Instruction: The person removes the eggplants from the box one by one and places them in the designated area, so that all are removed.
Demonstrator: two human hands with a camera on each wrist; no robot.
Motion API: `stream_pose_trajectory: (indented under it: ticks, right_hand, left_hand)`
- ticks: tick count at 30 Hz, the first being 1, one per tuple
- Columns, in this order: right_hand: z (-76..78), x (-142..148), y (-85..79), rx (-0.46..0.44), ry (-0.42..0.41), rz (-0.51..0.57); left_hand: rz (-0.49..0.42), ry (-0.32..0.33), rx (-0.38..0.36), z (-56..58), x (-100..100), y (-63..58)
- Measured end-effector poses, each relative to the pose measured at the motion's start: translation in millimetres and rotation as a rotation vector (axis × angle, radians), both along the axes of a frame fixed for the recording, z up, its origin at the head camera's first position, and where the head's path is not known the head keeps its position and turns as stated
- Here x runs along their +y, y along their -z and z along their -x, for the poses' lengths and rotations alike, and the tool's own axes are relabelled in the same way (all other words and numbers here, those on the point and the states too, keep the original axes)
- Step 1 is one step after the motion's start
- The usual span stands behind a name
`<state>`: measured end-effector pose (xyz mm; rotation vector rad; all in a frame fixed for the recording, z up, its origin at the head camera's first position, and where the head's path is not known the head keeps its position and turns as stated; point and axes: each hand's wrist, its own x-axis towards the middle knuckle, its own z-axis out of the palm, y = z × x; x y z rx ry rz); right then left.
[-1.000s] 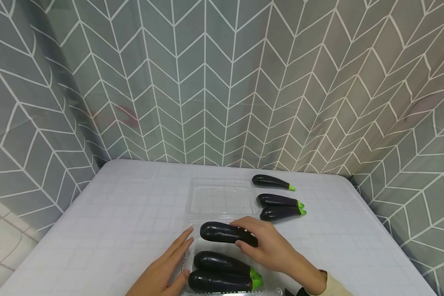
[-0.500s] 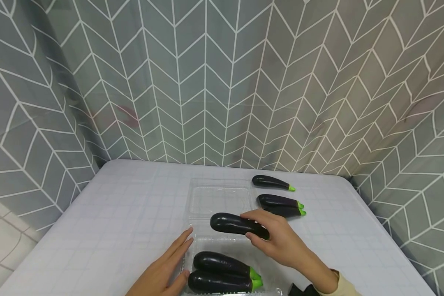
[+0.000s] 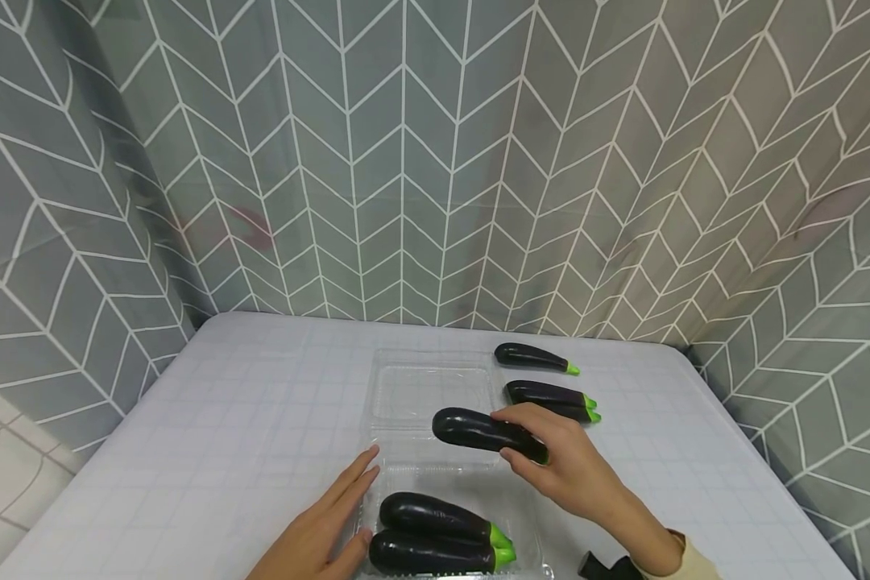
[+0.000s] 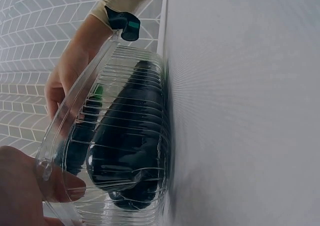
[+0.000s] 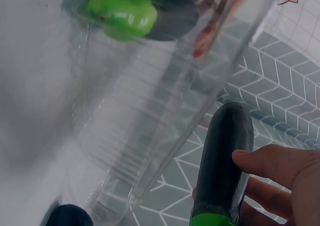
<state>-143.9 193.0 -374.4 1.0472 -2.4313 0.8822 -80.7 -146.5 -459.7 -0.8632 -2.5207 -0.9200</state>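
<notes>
My right hand [image 3: 561,459] pinches a dark, glossy eggplant [image 3: 474,429] between thumb and fingers, above the back part of a clear plastic clamshell box [image 3: 522,503]. In the right wrist view the held eggplant [image 5: 225,156] shows its green stem end near the palm. Two eggplants [image 3: 435,552] lie side by side in the box's front tray, green stems to the right. My left hand [image 3: 319,524] rests along the tray's left rim with its fingers stretched forward. In the left wrist view a digit [image 4: 70,186] of this hand touches the clear wall.
The box's lid [image 3: 435,395] lies folded back behind the tray. Several more eggplants [image 3: 544,393] lie right of the lid, partly behind my right hand. A black object [image 3: 609,568] sits by the right wrist. Patterned curtains [image 3: 420,161] enclose the white table [image 3: 225,419].
My right hand has lifted the eggplant up from over the tray and carried it back and to the right. My left hand and the two eggplants in the tray stay put.
</notes>
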Motion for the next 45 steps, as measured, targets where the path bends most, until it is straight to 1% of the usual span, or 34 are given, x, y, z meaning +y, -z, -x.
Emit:
stream_pose_trajectory:
  ticks: [3, 7, 14, 17, 24, 35, 40, 45]
  right_hand:
    - [1.1, 3, -0.7, 0.027, 0.017, -0.005]
    - [1.0, 8, -1.1, 0.033, 0.040, -0.021]
    - [1.8, 19, -1.6, 0.035, 0.085, -0.015]
    - [3.0, 24, -0.7, 0.043, 0.104, -0.013]
    - [5.1, 35, 2.9, 0.050, 0.127, -0.010]
    - [9.0, 54, 6.8, 0.044, 0.196, -0.015]
    - [9.3, 60, 8.7, 0.063, 0.227, -0.027]
    - [11.2, 65, 10.9, 0.075, 0.235, -0.022]
  left_hand:
    - [0.000, -0.004, 0.010, -0.1, 0, 0.1]
    - [-0.014, -0.004, 0.000, 0.2, -1, 1.5]
    - [-0.015, -0.032, -0.079, -0.5, -1, 1.7]
    - [-0.007, -0.041, -0.099, -0.6, 0, 1.5]
    - [-0.019, -0.027, -0.085, -0.5, 0, 1.5]
    - [-0.009, -0.043, -0.098, -0.6, 0, 1.9]
    - [-0.004, -0.045, -0.097, -0.7, 0, 1.8]
    - [-0.010, -0.037, -0.090, -0.7, 0, 1.7]
